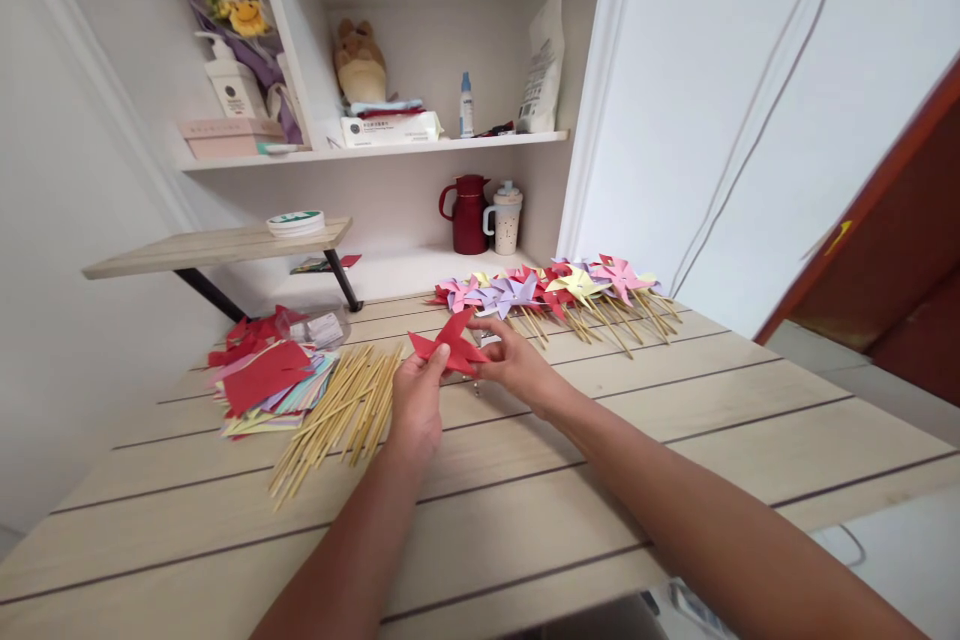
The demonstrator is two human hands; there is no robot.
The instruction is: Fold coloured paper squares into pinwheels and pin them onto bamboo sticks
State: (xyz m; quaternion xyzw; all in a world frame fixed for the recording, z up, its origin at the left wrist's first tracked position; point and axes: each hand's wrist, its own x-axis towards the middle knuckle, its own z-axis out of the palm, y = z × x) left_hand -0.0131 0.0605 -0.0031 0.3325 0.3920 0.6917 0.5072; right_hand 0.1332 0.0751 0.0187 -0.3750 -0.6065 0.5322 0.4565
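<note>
Above the middle of the table I hold a red paper pinwheel [453, 344] between both hands. My left hand [418, 392] is closed on its lower left side, thumb on top of the paper. With bent fingers, my right hand [516, 360] grips the blade at the right side; its fingertips are partly hidden. Small shiny bits lie on the table just below the paper, too small to name. Left of my hands are a bundle of thin wooden sticks [337, 420] and a stack of coloured paper sheets [274, 385], a red one on top.
Finished pinwheels on sticks [562, 292] lie in a heap at the back right. A clear plastic container [326, 328] and red paper pieces [255, 332] sit behind the sheets. A small raised shelf [225, 248] stands at the back left. A red jug [471, 215] and a cup [507, 220] stand behind.
</note>
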